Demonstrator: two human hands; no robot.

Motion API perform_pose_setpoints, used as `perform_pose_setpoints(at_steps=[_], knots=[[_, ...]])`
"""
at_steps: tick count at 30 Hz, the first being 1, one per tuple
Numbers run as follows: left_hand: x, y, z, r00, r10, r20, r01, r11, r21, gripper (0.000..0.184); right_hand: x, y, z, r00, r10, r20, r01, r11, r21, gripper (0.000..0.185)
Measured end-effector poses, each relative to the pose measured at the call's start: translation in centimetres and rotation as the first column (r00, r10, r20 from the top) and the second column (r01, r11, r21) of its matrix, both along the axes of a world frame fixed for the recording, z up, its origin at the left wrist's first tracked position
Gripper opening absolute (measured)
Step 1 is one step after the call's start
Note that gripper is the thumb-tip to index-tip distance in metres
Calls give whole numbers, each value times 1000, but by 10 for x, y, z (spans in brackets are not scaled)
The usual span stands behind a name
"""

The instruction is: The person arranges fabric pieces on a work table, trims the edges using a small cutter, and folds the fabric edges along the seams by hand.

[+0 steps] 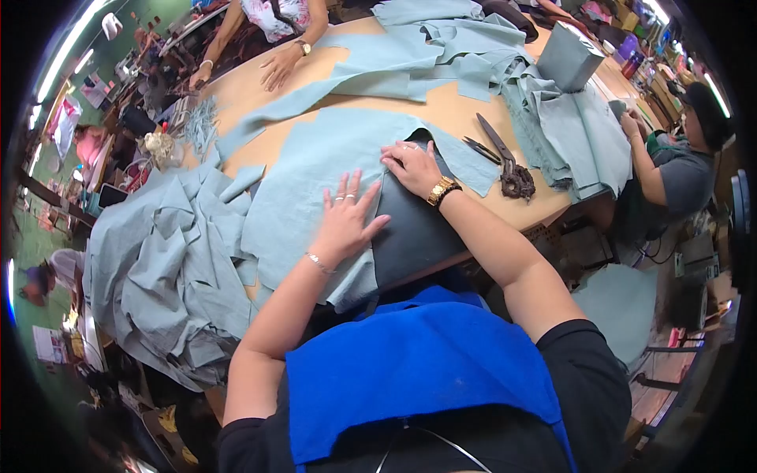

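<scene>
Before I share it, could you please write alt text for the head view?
A person's left hand rests spread on pale blue-green cloth, the right hand at its edge, over a dark panel on a table. Scissors lie to the right, bunched cloth to the left.

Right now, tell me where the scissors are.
In the head view, the scissors lie on the tan tabletop, to the right of the right hand and left of the layered blue-grey fabric.
</scene>
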State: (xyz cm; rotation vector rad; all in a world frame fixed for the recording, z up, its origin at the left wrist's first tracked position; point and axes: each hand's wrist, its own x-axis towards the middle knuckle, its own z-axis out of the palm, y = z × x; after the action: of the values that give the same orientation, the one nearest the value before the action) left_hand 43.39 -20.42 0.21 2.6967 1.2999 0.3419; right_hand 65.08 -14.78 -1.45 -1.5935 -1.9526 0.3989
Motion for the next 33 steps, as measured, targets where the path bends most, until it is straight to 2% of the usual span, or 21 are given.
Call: perform_pose_setpoints(at_steps=[6,12,15,16,19,20,21,22,23,24,25,26,27,29,30,31,32,33], knots=[[10,10,-2,1000,4,-26,-5,998,-65,69,1,-1,-7,999,-30,-18,31,998,61,23],[11,7,4,996,-9,-91,2,997,-77,71,-2,-1,7,999,-33,17,33,999,16,19],[3,20,-4,994,-106,2,104,981,-166,72,-3,3,-8,996,-61,-67,69,988,136,21],[-4,30,3,987,-154,50,161,970,-182,81,-1,2,-6,993,-47,-110,66,983,174,22],[-28,56,14,956,-277,-96,257,950,-177,92,3,-16,-2,991,-22,-134,51,974,222,22],[-36,65,10,949,-282,-143,262,955,-141,94,1,-25,2,993,5,-118,15,986,168,27],[-41,76,8,966,-220,-137,209,973,-94,94,-2,-36,5,993,39,-110,-26,993,115,32],[-44,88,-3,988,-79,-130,76,997,-24,87,-6,-49,13,996,28,-80,-24,999,45,42],[-32,90,-2,971,190,-147,-194,981,-8,83,-11,-63,17,998,33,-58,-35,999,-24,52],[-25,92,1,875,457,-161,-461,887,16,79,-15,-77,15,999,30,-40,-32,999,-37,64],[-26,104,-6,848,526,72,-524,851,-49,78,-18,-87,15,999,39,-26,-41,998,-49,76],[-34,120,-18,755,588,292,-576,806,-134,76,-19,-98,16,997,45,60,-44,999,-13,88],[-44,131,-26,600,636,485,-610,756,-236,75,-15,-101,13,994,48,94,-48,999,-1,86],[-66,136,-32,781,347,519,-322,936,-142,75,-2,-99,6,984,95,152,-100,995,24,82],[-85,131,-31,831,202,518,-183,979,-88,76,11,-98,14,992,100,80,-105,993,62,73],[-96,116,-22,930,132,343,-109,990,-85,77,19,-95,20,993,38,108,-42,999,35,61],[-98,94,-11,986,67,153,-50,993,-111,79,31,-90,17,995,17,99,-31,990,138,56],[-100,73,-5,997,71,17,-69,993,-93,82,39,-83,16,997,13,72,-18,998,68,52]])
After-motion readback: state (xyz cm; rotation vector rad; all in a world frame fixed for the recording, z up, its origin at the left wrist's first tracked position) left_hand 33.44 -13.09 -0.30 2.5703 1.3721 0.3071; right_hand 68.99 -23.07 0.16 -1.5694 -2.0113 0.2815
